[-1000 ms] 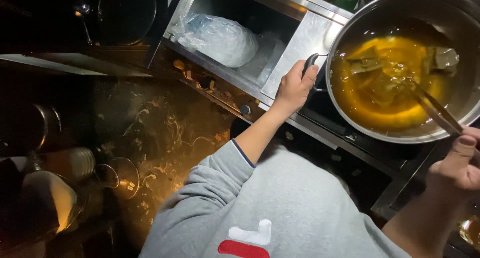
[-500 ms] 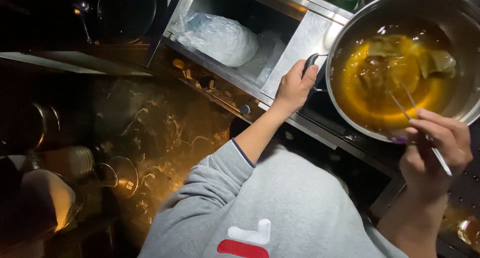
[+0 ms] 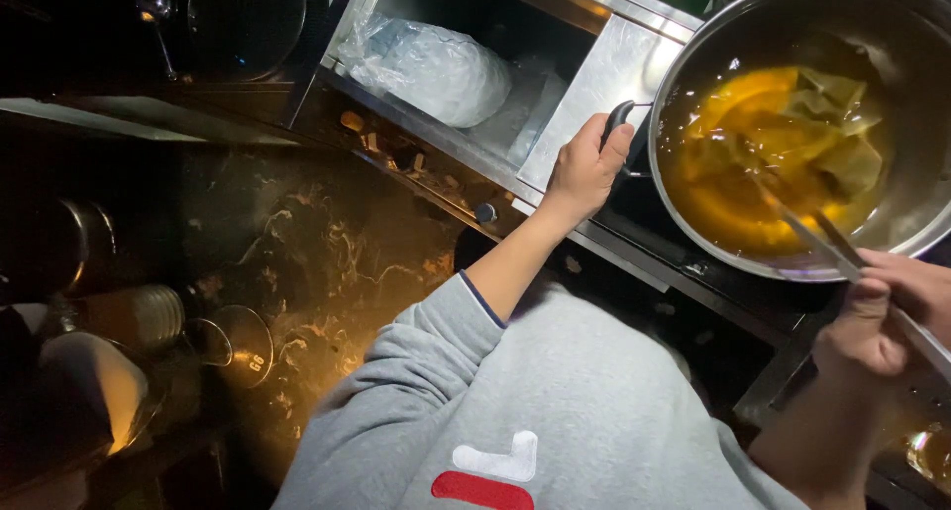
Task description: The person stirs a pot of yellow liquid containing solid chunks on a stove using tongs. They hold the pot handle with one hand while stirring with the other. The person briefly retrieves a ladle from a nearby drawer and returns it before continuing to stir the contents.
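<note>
A large steel pan (image 3: pixel 921 233) sits at the upper right, filled with amber oil (image 3: pixel 723 193) and several flat pale pieces (image 3: pixel 837 139) frying in it. My left hand (image 3: pixel 584 168) grips the pan's black side handle (image 3: pixel 619 124). My right hand (image 3: pixel 887 307) is closed around metal tongs (image 3: pixel 817 238), whose tips reach into the oil near the pieces. My grey sweatshirt (image 3: pixel 555 401) fills the lower middle.
A steel counter bin holds a clear plastic bag (image 3: pixel 431 69) to the left of the pan. Dark marbled floor (image 3: pixel 297 253) lies below. Stacked metal cups and pots (image 3: pixel 149 317) stand at the lower left, with a dark pan and ladle (image 3: pixel 238 20) at the top left.
My right hand has come in from the lower right edge, gripped the tongs and stirred; the pieces in the oil have shifted. My left hand stays on the handle.
</note>
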